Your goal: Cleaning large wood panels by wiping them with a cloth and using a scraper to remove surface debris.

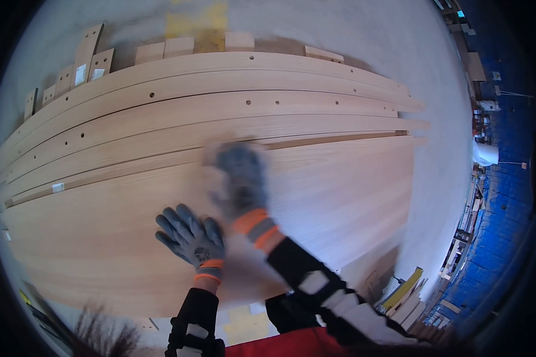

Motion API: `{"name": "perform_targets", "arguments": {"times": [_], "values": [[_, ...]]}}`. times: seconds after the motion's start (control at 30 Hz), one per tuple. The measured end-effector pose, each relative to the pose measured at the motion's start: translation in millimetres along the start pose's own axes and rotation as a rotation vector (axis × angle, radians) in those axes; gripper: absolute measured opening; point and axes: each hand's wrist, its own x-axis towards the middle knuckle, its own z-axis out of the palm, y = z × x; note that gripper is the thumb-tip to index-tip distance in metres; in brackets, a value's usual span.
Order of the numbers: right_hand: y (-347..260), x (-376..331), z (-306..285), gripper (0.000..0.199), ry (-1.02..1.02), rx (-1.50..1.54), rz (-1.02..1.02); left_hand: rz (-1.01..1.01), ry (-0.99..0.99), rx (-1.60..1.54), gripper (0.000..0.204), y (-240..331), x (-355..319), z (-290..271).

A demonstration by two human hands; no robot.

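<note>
A wide, pale wooden panel (pixel 339 184) lies flat in front of me. My left hand (pixel 192 238), in a grey glove with an orange cuff, rests on it with the fingers stretched out and holds nothing. Farther out and to the right, my right hand (pixel 242 178) is over the panel near its far edge, in a matching glove. Motion smears its fingers, so I cannot make out whether it holds anything. Beyond the panel lie several long wooden boards (pixel 292 102) side by side, some with drilled holes. A narrow gap runs between the panel and the nearest board.
Shorter wooden pieces (pixel 239 41) stick out past the far boards, with a few holed, labelled ones (pixel 86 53) at the far left. Timber offcuts (pixel 408 297) lie at the lower right. A blue sheet (pixel 488 238) hangs or lies along the right side, beside assorted items.
</note>
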Motion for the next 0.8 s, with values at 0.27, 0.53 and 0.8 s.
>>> {"name": "perform_targets", "arguments": {"times": [0.27, 0.53, 0.8], "values": [[-8, -7, 24, 0.05, -0.218, -0.116, -0.176, 0.119, -0.071, -0.3, 0.063, -77, 0, -23], [125, -25, -66, 0.042, 0.281, -0.623, 0.108, -0.358, 0.278, 0.281, 0.06, -391, -3, -30], [-196, 34, 144, 0.062, -0.433, -0.123, -0.173, -0.52, 0.186, 0.356, 0.061, -374, 2, -17]]}}
